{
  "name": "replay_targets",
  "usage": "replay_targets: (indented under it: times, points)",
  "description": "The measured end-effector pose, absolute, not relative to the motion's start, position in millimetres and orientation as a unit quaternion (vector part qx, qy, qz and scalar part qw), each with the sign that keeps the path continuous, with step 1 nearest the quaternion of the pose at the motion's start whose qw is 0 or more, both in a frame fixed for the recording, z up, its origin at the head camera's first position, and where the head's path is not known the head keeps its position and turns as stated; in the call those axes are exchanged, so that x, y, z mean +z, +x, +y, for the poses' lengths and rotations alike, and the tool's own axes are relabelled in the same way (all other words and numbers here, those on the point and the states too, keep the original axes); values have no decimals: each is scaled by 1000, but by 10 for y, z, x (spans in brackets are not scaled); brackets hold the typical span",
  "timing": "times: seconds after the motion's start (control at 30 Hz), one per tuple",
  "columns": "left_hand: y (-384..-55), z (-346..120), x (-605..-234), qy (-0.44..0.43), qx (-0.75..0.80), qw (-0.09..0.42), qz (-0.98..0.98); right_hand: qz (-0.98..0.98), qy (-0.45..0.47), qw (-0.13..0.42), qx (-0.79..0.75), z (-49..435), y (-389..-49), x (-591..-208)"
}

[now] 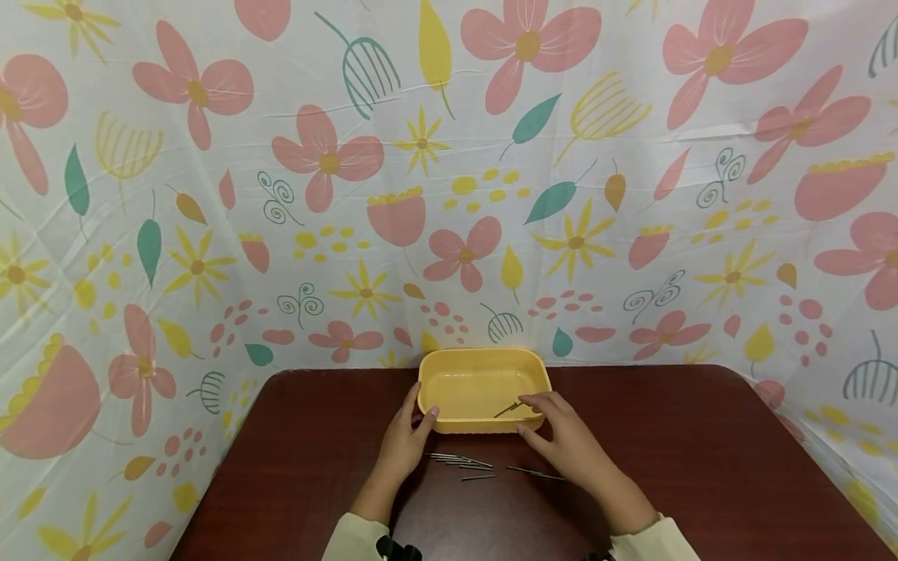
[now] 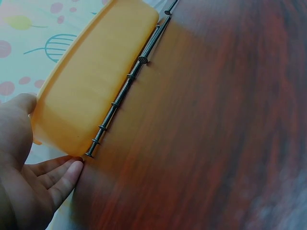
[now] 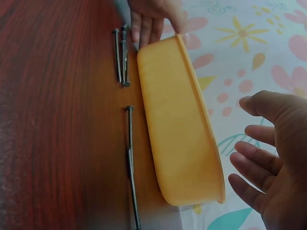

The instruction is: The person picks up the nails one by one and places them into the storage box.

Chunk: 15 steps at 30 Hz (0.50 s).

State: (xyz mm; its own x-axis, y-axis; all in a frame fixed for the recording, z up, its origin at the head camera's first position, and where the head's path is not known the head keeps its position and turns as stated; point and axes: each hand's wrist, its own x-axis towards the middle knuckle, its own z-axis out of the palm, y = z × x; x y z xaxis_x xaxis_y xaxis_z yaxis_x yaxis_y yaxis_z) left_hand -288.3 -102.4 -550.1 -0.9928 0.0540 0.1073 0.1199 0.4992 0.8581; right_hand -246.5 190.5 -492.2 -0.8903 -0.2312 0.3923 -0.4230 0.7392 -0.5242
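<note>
A yellow plastic tray (image 1: 484,425) stands at the back of the table, with a few thin nails (image 1: 507,410) inside, near its front right. My left hand (image 1: 405,440) holds the tray's left end, thumb at the rim and fingers low against the side. Over the front right corner hovers my right hand (image 1: 571,444); in the right wrist view its fingers (image 3: 254,160) are spread and apart, with nothing between them. In front of the tray, several loose nails (image 1: 459,461) lie on the left, and a couple more nails (image 1: 536,472) lie end to end below the right hand.
The dark red-brown wooden table (image 1: 316,413) has rounded back corners. Behind and beside it hangs a white cloth (image 1: 393,257) printed with flowers and leaves, close to the tray's back edge.
</note>
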Motion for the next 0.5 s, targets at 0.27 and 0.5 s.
replay_targets:
  times: [0.27, 0.5]
  points:
    - [-2871, -1014, -5473, -59, -503, 35, -862, -927, 157, 111, 323, 1918, -2393, -4975]
    - [-2868, -1017, -5471, -58, -502, 34, -862, -926, 164, 84, 330, 1929, -2398, -5062]
